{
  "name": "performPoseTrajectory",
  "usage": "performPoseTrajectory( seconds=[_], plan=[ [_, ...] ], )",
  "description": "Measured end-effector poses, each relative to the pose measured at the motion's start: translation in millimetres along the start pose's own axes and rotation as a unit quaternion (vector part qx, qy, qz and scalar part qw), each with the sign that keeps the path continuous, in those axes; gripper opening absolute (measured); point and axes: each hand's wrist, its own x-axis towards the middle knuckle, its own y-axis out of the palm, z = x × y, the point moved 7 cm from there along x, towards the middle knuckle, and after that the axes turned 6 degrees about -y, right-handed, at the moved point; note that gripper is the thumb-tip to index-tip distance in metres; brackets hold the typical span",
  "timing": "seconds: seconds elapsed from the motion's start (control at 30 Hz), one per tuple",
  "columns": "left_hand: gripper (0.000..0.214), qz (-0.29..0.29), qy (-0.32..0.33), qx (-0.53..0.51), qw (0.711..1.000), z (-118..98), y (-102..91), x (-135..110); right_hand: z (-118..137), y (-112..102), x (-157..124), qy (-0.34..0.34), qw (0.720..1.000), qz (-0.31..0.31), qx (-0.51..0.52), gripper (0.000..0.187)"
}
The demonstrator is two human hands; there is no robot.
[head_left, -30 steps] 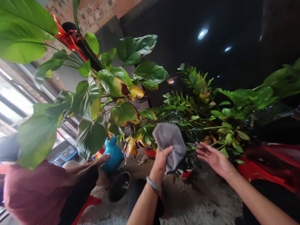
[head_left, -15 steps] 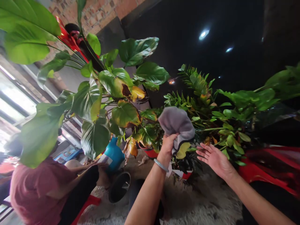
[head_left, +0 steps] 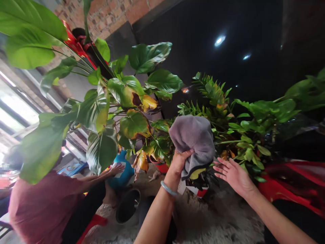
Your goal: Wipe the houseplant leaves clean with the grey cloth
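A grey cloth (head_left: 194, 135) with a dark edge is bunched in my left hand (head_left: 179, 161), thumb pressed over it. A pale bangle (head_left: 168, 188) circles that wrist. Just under the cloth a yellow-green leaf (head_left: 197, 173) shows in part; whether the cloth touches it I cannot tell. My right hand (head_left: 232, 173) hovers to the right of the cloth, palm up, fingers spread and holding nothing. Behind both hands grow leafy green plants (head_left: 250, 135). To the left rises a large-leaved plant (head_left: 135, 123), some of its leaves yellowed and browned.
At the left a person in a pink shirt (head_left: 45, 206) sits with a hand on a blue container (head_left: 125, 174). A black bucket (head_left: 128, 206) stands on the rough floor (head_left: 203, 223). A white and red pot (head_left: 196, 190) is below my hands; a red object (head_left: 291, 183) lies right.
The cloth in my left hand is spread wider and covers more of the yellow-green leaf. My right hand has hardly moved. The seated person's hand now rests on the blue container.
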Motion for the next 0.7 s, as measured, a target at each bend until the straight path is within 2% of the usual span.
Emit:
performPoseTrajectory(
  seconds=[0.03,0.1,0.17,0.23,0.3,0.37,0.47,0.53,0.6,0.7],
  plan=[
    [0.049,-0.009,-0.001,0.001,1.000,5.3,0.5,4.5,-0.9,-0.2,1.1,0.000,1.000,0.001,0.002,0.029],
    [0.043,-0.015,-0.032,0.034,0.999,31.0,-4.2,6.8,-2.6,-0.4,3.5,-0.001,1.000,0.014,0.004,0.027],
    [0.037,-0.003,-0.072,0.070,0.995,62.8,-14.2,0.2,-4.5,-0.9,4.8,0.002,0.999,0.033,-0.004,0.028],
    [0.035,0.020,-0.098,0.083,0.992,82.5,-22.5,-10.4,-6.5,-3.1,4.9,0.011,0.999,0.038,-0.014,0.029],
    [0.036,0.040,-0.100,0.088,0.990,79.9,-22.9,-17.8,-7.1,-6.3,4.6,0.016,0.999,0.026,-0.015,0.028],
    [0.036,0.048,-0.073,0.085,0.993,56.5,-12.3,-16.8,-6.4,-7.9,5.0,0.011,1.000,0.015,-0.009,0.028],
    [0.035,0.033,0.005,0.044,0.998,11.0,14.0,-0.5,-5.7,-6.7,6.9,0.001,1.000,0.019,-0.002,0.031],
    [0.035,0.018,0.021,0.011,1.000,0.9,27.6,14.0,-5.7,-5.2,8.5,-0.008,1.000,0.025,0.001,0.033],
    [0.033,-0.001,-0.008,0.005,1.000,15.3,30.3,24.3,-6.2,-4.5,9.6,-0.014,1.000,0.025,0.002,0.034],
    [0.029,-0.019,-0.076,0.040,0.996,59.5,13.4,19.5,-9.9,-4.3,9.4,-0.006,1.000,0.022,-0.003,0.030]
  ],
)
